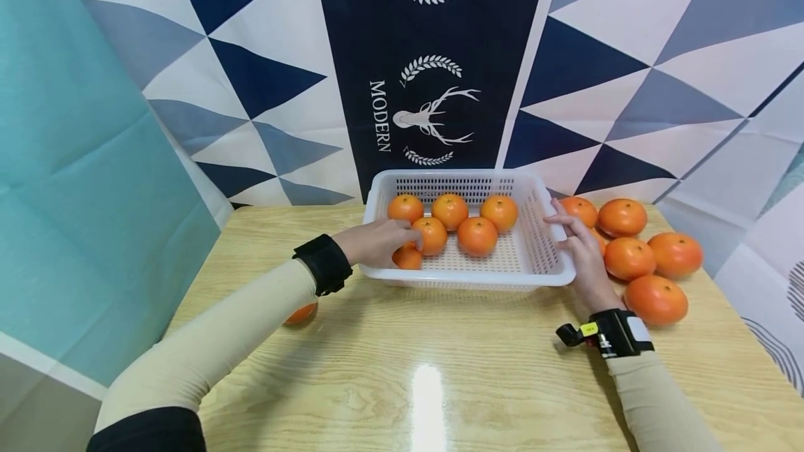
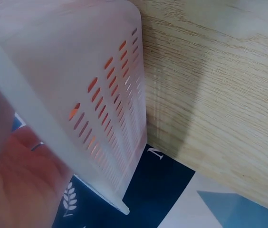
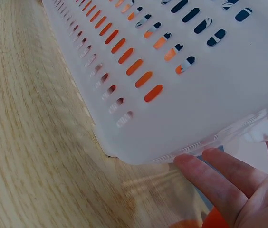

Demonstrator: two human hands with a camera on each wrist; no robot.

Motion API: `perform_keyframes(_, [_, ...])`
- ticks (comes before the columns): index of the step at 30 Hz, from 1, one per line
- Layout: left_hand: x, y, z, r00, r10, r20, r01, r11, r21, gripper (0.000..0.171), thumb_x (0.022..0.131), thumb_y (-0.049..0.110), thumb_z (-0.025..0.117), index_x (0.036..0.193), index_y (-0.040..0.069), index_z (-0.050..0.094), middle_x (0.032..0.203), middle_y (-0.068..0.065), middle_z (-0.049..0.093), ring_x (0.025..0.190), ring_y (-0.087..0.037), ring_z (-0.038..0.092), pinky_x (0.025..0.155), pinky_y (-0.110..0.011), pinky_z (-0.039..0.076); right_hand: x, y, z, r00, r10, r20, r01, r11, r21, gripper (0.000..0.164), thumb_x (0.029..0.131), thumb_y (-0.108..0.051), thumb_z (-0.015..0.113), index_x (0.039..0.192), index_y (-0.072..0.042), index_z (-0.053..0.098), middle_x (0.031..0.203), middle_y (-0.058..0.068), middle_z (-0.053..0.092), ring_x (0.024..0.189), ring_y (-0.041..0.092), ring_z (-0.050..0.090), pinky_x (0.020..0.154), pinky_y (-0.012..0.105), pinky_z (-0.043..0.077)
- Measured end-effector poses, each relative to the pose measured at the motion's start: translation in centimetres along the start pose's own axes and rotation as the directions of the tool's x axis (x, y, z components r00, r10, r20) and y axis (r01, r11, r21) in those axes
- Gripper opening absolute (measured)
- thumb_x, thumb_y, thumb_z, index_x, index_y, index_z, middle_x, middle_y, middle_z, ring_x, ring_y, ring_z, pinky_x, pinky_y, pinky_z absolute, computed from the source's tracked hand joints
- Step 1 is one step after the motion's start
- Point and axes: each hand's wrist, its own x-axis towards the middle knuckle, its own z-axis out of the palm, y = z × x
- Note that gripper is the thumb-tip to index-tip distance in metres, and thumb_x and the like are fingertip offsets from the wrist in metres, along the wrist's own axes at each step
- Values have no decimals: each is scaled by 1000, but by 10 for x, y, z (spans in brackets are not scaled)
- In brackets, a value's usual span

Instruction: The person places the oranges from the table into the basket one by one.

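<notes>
With the left hand [image 1: 380,241], bent over an orange [image 1: 410,260] in the near left corner of the white perforated basket [image 1: 474,277]; cannot tell whether clamped on it. With the right hand [image 1: 583,260], touching the basket's right end, with extended, slightly parted fingers. Farther inside, five more oranges [image 1: 477,236]. Beyond, on the wooden table [image 1: 364,375], six oranges [image 1: 656,300] at right, one orange [image 1: 303,314] at left, partly hidden by the left sleeve [image 1: 251,319].

The basket [image 1: 467,277] is smooth plastic, the table [image 1: 352,368] glossy wood.
</notes>
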Motion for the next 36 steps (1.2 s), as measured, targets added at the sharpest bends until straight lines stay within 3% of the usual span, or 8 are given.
perform_keyframes(8, [-6, 4, -2, 1000, 15, 1, -15, 1000, -18, 33, 99, 11, 86, 129, 10, 73, 124, -14, 72, 113, -29, 62, 109, -42, 57, -2, -1, -1, 1000, 8, 15, -8, 1000, -28, 48, 108, -1, 33, 143, -13, 63, 193, -4, 11, 181, 30, 3, 114, 7, 47])
perform_keyframes(14, [-13, 6, -9, 1000, -6, -3, 6, 999, -33, 35, 98, 5, 85, 131, 11, 76, 125, -12, 74, 113, -27, 63, 109, -40, 58, -3, -1, -1, 1000, 0, 15, 0, 1000, -25, 48, 108, -1, 33, 143, -14, 64, 193, -7, 12, 181, 29, 3, 117, 8, 45])
perform_keyframes(18, [-21, 5, -16, 999, -30, -27, 30, 999, -13, 31, 99, 15, 86, 129, 10, 78, 126, -13, 75, 112, -28, 64, 108, -42, 58, -2, 0, -1, 1000, -1, 11, 1, 1000, -16, 48, 108, 0, 34, 141, -15, 65, 193, -5, 13, 181, 29, 3, 119, 8, 44])
perform_keyframes(24, [-28, 3, -29, 993, -86, -86, 85, 996, -16, 31, 104, 27, 81, 129, 9, 79, 136, -14, 76, 127, -33, 65, 119, -48, 56, -2, -1, -3, 1000, 9, 17, -9, 1000, 9, 48, 109, 0, 34, 141, -17, 65, 193, -6, 11, 181, 28, 2, 118, 9, 45])
perform_keyframes(28, [-32, 4, -35, 986, -151, -75, 151, 989, -10, 37, 107, 34, 78, 134, 10, 78, 144, -15, 73, 134, -36, 65, 122, -50, 56, -2, -1, -4, 1000, 0, 9, 0, 1000, 22, 49, 108, 1, 35, 140, -19, 67, 193, -3, 11, 181, 27, 3, 121, 9, 42])
perform_keyframes(36, [-48, 4, -34, 961, -254, -111, 258, 966, 19, 49, 107, 47, 74, 144, 14, 73, 156, -17, 64, 140, -38, 62, 120, -53, 57, 0, 2, 0, 1000, -21, -12, 21, 1000, 4, 47, 106, 3, 37, 136, -16, 68, 192, 2, 15, 181, 30, 5, 122, 9, 37])
